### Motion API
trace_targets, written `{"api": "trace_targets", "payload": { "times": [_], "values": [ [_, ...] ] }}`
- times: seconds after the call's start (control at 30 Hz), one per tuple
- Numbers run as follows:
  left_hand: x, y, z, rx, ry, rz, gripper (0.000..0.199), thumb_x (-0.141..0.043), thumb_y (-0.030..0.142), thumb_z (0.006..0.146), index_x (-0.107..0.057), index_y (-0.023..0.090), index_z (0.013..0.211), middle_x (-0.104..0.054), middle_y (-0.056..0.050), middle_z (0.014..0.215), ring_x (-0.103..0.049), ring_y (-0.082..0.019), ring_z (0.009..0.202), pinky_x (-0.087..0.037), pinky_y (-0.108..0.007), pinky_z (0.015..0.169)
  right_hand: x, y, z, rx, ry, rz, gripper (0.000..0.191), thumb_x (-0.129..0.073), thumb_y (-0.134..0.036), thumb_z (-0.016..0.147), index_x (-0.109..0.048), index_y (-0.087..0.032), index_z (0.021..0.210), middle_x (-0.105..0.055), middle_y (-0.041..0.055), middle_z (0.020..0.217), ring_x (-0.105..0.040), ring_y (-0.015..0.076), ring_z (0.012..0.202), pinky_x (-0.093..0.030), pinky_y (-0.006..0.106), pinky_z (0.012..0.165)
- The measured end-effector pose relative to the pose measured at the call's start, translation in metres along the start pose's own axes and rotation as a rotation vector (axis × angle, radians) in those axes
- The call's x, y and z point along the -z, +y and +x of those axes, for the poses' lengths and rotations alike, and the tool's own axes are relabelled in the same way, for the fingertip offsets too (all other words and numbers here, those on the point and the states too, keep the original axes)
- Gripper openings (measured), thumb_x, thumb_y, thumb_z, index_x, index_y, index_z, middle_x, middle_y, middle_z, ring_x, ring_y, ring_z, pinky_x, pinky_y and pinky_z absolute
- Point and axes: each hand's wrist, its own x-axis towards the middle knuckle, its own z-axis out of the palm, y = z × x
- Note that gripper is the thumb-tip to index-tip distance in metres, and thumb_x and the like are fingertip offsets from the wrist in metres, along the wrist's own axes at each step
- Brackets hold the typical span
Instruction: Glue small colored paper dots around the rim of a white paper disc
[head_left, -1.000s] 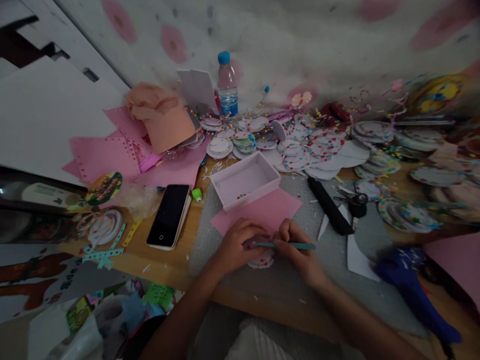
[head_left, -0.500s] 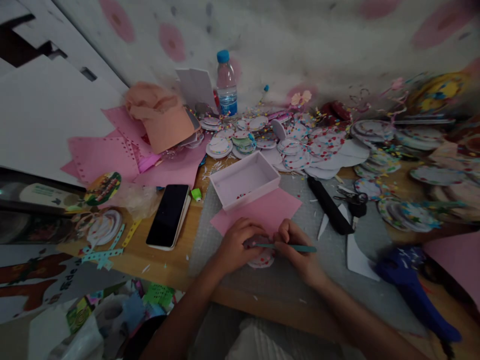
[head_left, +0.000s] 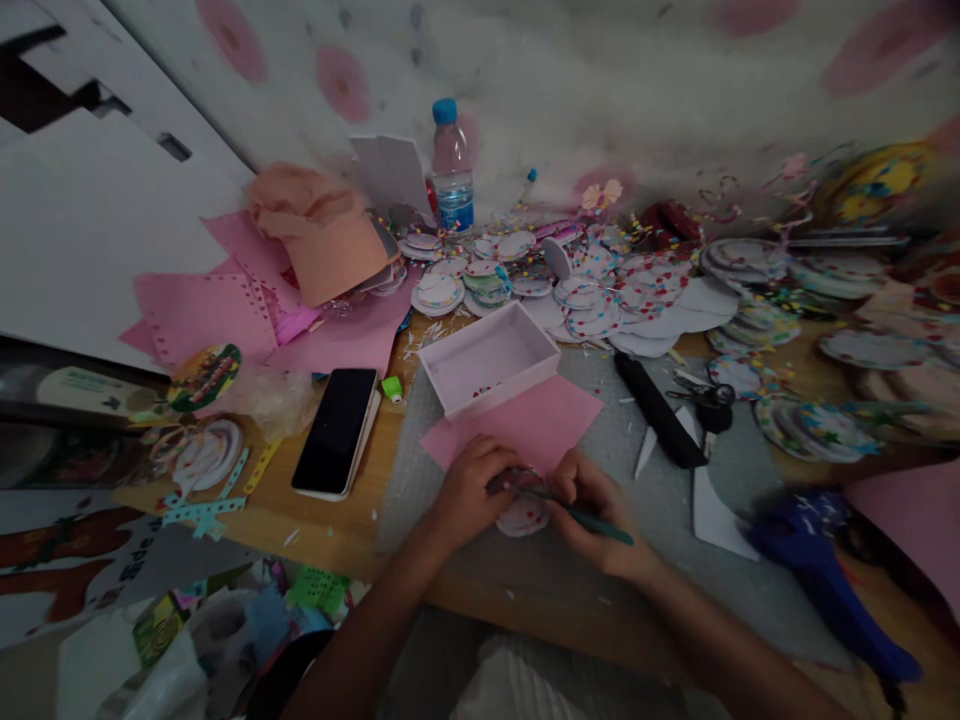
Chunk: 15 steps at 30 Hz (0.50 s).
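My left hand [head_left: 469,495] is closed at the edge of a small round white paper piece [head_left: 523,518] with a red-dotted rim. Between the fingers of my right hand [head_left: 600,510] is a slim teal tool [head_left: 606,528], its thin greyish tip pointing left over the paper piece. Whether the tool is tweezers or a pen-like stick I cannot tell. Just beyond my hands a pink paper sheet [head_left: 551,415] lies partly under an open white box [head_left: 491,365], which has a few small red bits inside.
A black phone [head_left: 335,430] lies on the left. To the right are a black-handled cutter [head_left: 660,412], keys [head_left: 712,400] and a blue glue gun [head_left: 832,580]. Piles of decorated white discs [head_left: 592,290] and a water bottle [head_left: 453,175] line the back.
The teal tool has tilted, its rear end dropping toward me. My right hand has turned slightly with it, while my left hand has stayed nearly in place.
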Motion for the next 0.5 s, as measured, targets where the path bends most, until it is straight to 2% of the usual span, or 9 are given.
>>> {"api": "trace_targets", "payload": {
  "times": [0.07,0.17,0.5],
  "values": [
    [-0.0010,-0.0002,-0.0001,-0.001,0.021,0.005,0.008,-0.064,0.021,0.083,-0.066,0.019,0.090,-0.064,-0.005,0.089,-0.057,-0.019,0.088,-0.047,-0.031,0.078,0.0003,0.0019,-0.0028,0.025,-0.018,-0.037,0.024,-0.051,-0.012,0.080,-0.031,-0.024,0.074,-0.033,-0.0056,0.065,-0.029,0.0103,0.055,-0.025,0.023,0.049],
    [-0.0028,-0.0013,-0.0003,-0.009,0.072,0.011,0.010,-0.064,0.027,0.085,-0.066,0.018,0.086,-0.063,-0.005,0.084,-0.057,-0.017,0.083,-0.047,-0.029,0.074,0.0012,0.0053,-0.0074,0.045,-0.033,-0.076,0.024,-0.053,-0.011,0.079,-0.032,-0.024,0.074,-0.036,-0.0050,0.065,-0.033,0.0106,0.055,-0.027,0.024,0.050],
    [-0.0051,-0.0047,-0.0008,-0.031,0.161,0.072,0.008,-0.063,0.025,0.085,-0.064,0.017,0.081,-0.063,-0.005,0.081,-0.057,-0.016,0.078,-0.047,-0.028,0.070,0.0040,0.0020,-0.0093,0.163,-0.036,-0.202,0.026,-0.052,-0.007,0.075,-0.032,-0.024,0.073,-0.040,-0.0043,0.063,-0.038,0.0114,0.054,-0.028,0.025,0.050]
  ]
}}
